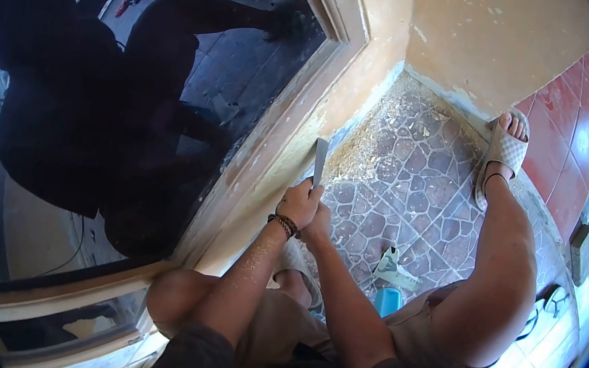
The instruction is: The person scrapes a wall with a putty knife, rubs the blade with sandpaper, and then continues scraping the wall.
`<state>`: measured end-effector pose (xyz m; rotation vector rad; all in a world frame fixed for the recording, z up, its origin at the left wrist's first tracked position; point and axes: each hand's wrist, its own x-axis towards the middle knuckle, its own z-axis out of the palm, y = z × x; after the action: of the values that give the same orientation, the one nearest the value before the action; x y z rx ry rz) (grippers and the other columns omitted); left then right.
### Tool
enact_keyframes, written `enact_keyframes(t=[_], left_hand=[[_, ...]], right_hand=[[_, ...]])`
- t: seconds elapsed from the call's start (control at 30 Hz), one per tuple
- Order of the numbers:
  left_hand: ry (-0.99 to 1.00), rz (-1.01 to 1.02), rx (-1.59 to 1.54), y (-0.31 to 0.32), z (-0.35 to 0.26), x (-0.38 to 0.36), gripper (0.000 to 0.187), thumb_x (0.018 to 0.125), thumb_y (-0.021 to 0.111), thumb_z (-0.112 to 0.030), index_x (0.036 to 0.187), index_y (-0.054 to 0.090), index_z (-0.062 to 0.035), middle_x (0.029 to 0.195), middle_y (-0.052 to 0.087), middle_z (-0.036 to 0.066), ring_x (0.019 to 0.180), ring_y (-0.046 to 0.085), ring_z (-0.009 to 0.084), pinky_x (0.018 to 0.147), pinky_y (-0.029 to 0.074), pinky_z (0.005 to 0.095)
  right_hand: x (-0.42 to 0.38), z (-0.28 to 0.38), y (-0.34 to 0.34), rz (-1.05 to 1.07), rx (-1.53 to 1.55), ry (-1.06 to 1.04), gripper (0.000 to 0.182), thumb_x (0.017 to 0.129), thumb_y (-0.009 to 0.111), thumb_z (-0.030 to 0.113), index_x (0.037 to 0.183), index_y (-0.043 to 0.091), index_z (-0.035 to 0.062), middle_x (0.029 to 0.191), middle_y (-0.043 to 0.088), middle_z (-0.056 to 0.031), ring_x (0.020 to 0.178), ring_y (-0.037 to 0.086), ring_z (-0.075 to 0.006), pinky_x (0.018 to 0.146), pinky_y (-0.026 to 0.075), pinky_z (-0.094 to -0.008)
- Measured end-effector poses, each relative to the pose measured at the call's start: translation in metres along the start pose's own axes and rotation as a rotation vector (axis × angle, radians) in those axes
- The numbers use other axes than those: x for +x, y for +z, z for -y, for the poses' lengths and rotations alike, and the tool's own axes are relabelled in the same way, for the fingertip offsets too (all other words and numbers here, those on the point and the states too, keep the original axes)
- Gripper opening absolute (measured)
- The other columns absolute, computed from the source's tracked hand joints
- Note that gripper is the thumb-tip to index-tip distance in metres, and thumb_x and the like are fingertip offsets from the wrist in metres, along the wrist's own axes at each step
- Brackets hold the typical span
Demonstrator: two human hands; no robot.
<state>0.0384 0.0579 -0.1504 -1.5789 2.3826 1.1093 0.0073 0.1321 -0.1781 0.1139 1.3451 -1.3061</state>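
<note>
A scraper [320, 159] with a flat grey metal blade points up and away from me, its tip close to the base of the worn, cream-painted wall [299, 136]. My left hand [297, 205], with a dark braided bracelet at the wrist, is closed around its handle. Just below and to the right, my right hand [316, 228] is also closed, pressed against the left one at the handle end. The fingers hide the handle itself. Pale flakes and dust [359, 148] lie along the foot of the wall, and specks cling to my left forearm.
A dark reflective window [134, 103] in a wooden frame fills the left side. Stone-patterned tiles [412, 192] cover the floor. My sandalled foot [506, 141] stands by a step with red tiles [563, 122]. A pale printed tag [396, 270] and a blue object [388, 301] lie near my legs.
</note>
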Motion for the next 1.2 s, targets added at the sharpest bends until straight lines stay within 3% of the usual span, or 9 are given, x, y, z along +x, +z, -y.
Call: enact_keyframes(t=[0.23, 0.37, 0.47, 0.6, 0.8, 0.9, 1.0, 1.1, 1.2], left_hand=[[-0.077, -0.038, 0.178, 0.018, -0.021, 0.006, 0.033, 0.095, 0.047, -0.030, 0.091, 0.058, 0.0009, 0.081, 0.063, 0.029, 0.081, 0.062, 0.0456, 0.072, 0.049, 0.0519], [-0.065, -0.052, 0.172, 0.026, -0.023, 0.007, 0.032, 0.096, 0.045, -0.028, 0.092, 0.057, 0.0008, 0.079, 0.063, 0.028, 0.078, 0.062, 0.0456, 0.069, 0.049, 0.0520], [0.001, -0.122, 0.127, 0.015, -0.024, 0.007, 0.036, 0.095, 0.048, -0.030, 0.083, 0.057, 0.0019, 0.074, 0.061, 0.028, 0.074, 0.060, 0.0461, 0.066, 0.047, 0.0524], [0.074, -0.124, 0.124, -0.010, -0.062, 0.025, 0.035, 0.094, 0.050, -0.032, 0.082, 0.057, 0.0006, 0.074, 0.060, 0.027, 0.075, 0.059, 0.0456, 0.065, 0.046, 0.0517], [-0.088, -0.087, 0.243, 0.021, -0.021, 0.009, 0.032, 0.094, 0.048, -0.030, 0.085, 0.061, -0.0022, 0.078, 0.062, 0.026, 0.078, 0.061, 0.0449, 0.069, 0.048, 0.0517], [-0.120, -0.104, 0.245, 0.025, -0.006, -0.003, 0.033, 0.094, 0.047, -0.030, 0.085, 0.062, -0.0022, 0.077, 0.063, 0.026, 0.077, 0.061, 0.0451, 0.070, 0.048, 0.0518], [-0.034, -0.111, 0.197, 0.006, -0.028, 0.006, 0.035, 0.093, 0.049, -0.032, 0.084, 0.062, -0.0018, 0.077, 0.063, 0.025, 0.076, 0.061, 0.0450, 0.070, 0.048, 0.0510], [0.061, -0.097, 0.263, -0.005, -0.068, 0.027, 0.033, 0.093, 0.050, -0.032, 0.083, 0.062, -0.0033, 0.081, 0.065, 0.024, 0.077, 0.062, 0.0445, 0.071, 0.049, 0.0510], [0.155, -0.064, 0.394, -0.030, -0.107, 0.020, 0.030, 0.092, 0.053, -0.029, 0.086, 0.063, -0.0020, 0.080, 0.064, 0.023, 0.074, 0.062, 0.0423, 0.069, 0.049, 0.0496]], right_hand=[[0.020, 0.010, -0.031, 0.128, -0.325, 0.009, 0.032, 0.093, 0.056, 0.026, 0.095, 0.063, -0.0052, 0.063, 0.061, -0.0122, 0.046, 0.060, -0.0196, 0.039, 0.046, -0.0335], [0.037, -0.022, -0.037, 0.038, -0.455, -0.338, 0.040, 0.089, 0.060, 0.030, 0.098, 0.061, -0.0084, 0.075, 0.066, -0.0233, 0.071, 0.068, -0.0284, 0.063, 0.052, -0.0422], [0.034, -0.003, -0.022, -0.030, -0.435, -0.165, 0.040, 0.086, 0.063, 0.030, 0.098, 0.062, -0.0081, 0.081, 0.066, -0.0260, 0.080, 0.068, -0.0304, 0.073, 0.050, -0.0422], [0.027, 0.056, -0.017, -0.041, -0.349, -0.302, 0.034, 0.080, 0.068, 0.024, 0.094, 0.063, -0.0068, 0.079, 0.066, -0.0245, 0.078, 0.068, -0.0286, 0.067, 0.050, -0.0390], [0.052, -0.024, -0.021, 0.037, -0.719, -0.262, 0.037, 0.078, 0.070, 0.028, 0.094, 0.064, -0.0046, 0.087, 0.065, -0.0282, 0.088, 0.064, -0.0433, 0.072, 0.050, -0.0446], [0.036, -0.050, -0.016, -0.027, -0.523, -0.083, 0.035, 0.082, 0.065, 0.027, 0.099, 0.061, -0.0034, 0.081, 0.064, -0.0277, 0.081, 0.065, -0.0418, 0.067, 0.050, -0.0449], [0.038, -0.002, -0.019, 0.044, -0.580, -0.300, 0.034, 0.078, 0.069, 0.026, 0.093, 0.064, -0.0037, 0.084, 0.064, -0.0285, 0.087, 0.064, -0.0435, 0.073, 0.050, -0.0454], [0.022, 0.066, -0.030, 0.110, -0.308, -0.197, 0.037, 0.080, 0.068, 0.025, 0.093, 0.060, -0.0085, 0.083, 0.068, -0.0207, 0.079, 0.067, -0.0318, 0.066, 0.051, -0.0399], [0.037, 0.040, -0.026, 0.000, -0.217, -0.521, 0.036, 0.083, 0.066, 0.027, 0.092, 0.058, -0.0073, 0.068, 0.063, -0.0138, 0.060, 0.062, -0.0234, 0.055, 0.050, -0.0387]])
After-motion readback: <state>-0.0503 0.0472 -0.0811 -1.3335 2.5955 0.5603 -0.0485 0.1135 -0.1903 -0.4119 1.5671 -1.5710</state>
